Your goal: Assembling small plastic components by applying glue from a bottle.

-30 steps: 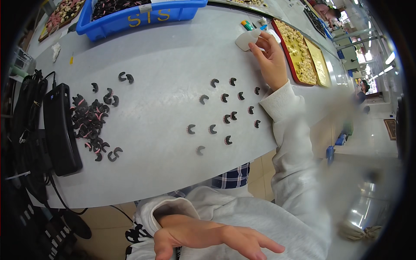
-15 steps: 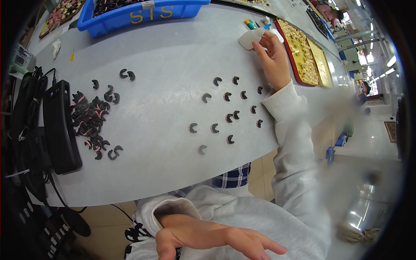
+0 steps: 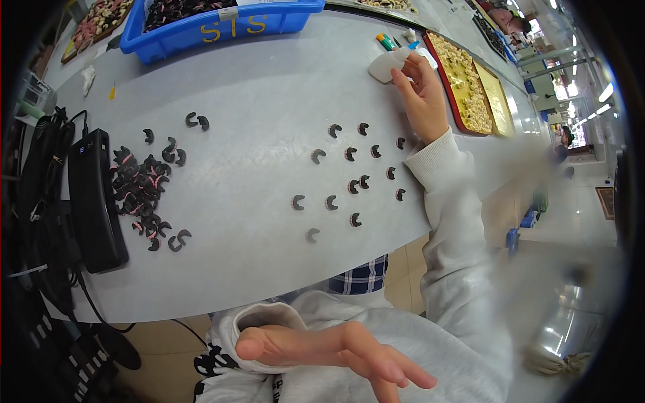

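At the far right of the table, my right hand (image 3: 424, 97) is closed, thumb against fingers, on a translucent white object (image 3: 386, 66) that looks like a small plastic bottle. Part of it is hidden behind the fingers. My left hand (image 3: 329, 349) hangs over my lap with its fingers stretched out and nothing in it. Between the hands, several small black horseshoe-shaped pieces (image 3: 353, 187) lie spread apart on the grey table (image 3: 235, 174). Some have pinkish, tooth-like outer edges. More such pieces form a pile (image 3: 140, 185) on the left.
A black power bank (image 3: 97, 201) and cables (image 3: 47, 158) border the pile. Across the back stands a blue bin (image 3: 222, 30) full of dark pieces. A red-rimmed yellow tray (image 3: 459, 111) holds cream-coloured pieces beside my right hand. Behind it lies a green-and-orange tube (image 3: 385, 41).
My right hand has shifted slightly, and the white object it holds has tilted. My left hand has turned, its thumb rising and its fingers pointing lower.
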A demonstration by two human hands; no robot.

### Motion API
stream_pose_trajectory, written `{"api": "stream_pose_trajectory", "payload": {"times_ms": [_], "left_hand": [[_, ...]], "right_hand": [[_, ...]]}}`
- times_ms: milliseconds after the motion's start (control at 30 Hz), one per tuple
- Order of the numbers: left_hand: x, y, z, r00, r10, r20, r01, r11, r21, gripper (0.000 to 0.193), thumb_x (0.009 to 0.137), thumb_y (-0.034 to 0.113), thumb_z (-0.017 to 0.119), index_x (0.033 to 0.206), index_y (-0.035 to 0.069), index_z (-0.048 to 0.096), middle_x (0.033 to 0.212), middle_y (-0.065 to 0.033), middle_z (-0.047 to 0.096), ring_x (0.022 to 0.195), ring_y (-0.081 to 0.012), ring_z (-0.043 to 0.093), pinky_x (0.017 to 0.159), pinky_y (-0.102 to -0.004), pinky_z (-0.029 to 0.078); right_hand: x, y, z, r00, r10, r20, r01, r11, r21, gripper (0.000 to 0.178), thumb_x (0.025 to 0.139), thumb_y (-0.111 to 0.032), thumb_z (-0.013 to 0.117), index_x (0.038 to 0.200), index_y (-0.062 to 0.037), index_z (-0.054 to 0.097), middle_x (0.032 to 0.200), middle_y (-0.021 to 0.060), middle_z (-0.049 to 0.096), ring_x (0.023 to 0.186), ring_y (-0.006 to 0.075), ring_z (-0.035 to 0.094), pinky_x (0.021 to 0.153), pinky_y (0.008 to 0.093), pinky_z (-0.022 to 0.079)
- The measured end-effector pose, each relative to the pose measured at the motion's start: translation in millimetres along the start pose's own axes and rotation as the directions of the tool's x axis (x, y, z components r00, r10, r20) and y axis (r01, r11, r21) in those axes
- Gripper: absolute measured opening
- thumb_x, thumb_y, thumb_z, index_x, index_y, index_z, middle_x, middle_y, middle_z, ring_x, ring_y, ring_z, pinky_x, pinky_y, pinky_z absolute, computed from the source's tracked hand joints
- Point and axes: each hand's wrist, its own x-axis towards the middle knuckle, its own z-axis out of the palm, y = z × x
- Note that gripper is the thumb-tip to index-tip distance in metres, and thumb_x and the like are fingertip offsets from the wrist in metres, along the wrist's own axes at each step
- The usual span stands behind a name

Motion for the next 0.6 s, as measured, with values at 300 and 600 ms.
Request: {"api": "stream_pose_trajectory", "payload": {"times_ms": [300,600], "left_hand": [[-3.8,2.3,0.8,1.0,-0.019,-0.017,0.019,1.0,0.005,0.101,0.08,0.073,0.047,0.134,-0.011,0.031,0.104,-0.0337,0.059,0.108,-0.0435,0.058,0.107,-0.0628,0.017],[-7.8,-1.4,-0.6,1.0,-0.018,-0.013,0.018,1.0,0.01,0.103,0.079,0.074,0.047,0.133,-0.013,0.031,0.107,-0.0356,0.057,0.113,-0.0442,0.053,0.107,-0.0614,0.018]], "right_hand": [[0.8,4.5,-2.9,1.0,0.024,-0.004,-0.024,1.0,0.01,0.039,0.095,-0.016,0.057,0.128,0.0012,0.046,0.106,0.0051,0.059,0.1,0.0101,0.054,0.09,0.0239,0.042],[0.0,6.1,-5.4,0.999,0.044,0.0,-0.044,0.999,0.018,0.038,0.095,-0.018,0.056,0.128,0.0013,0.048,0.105,0.0041,0.059,0.098,0.0094,0.054,0.089,0.0227,0.041]]}}
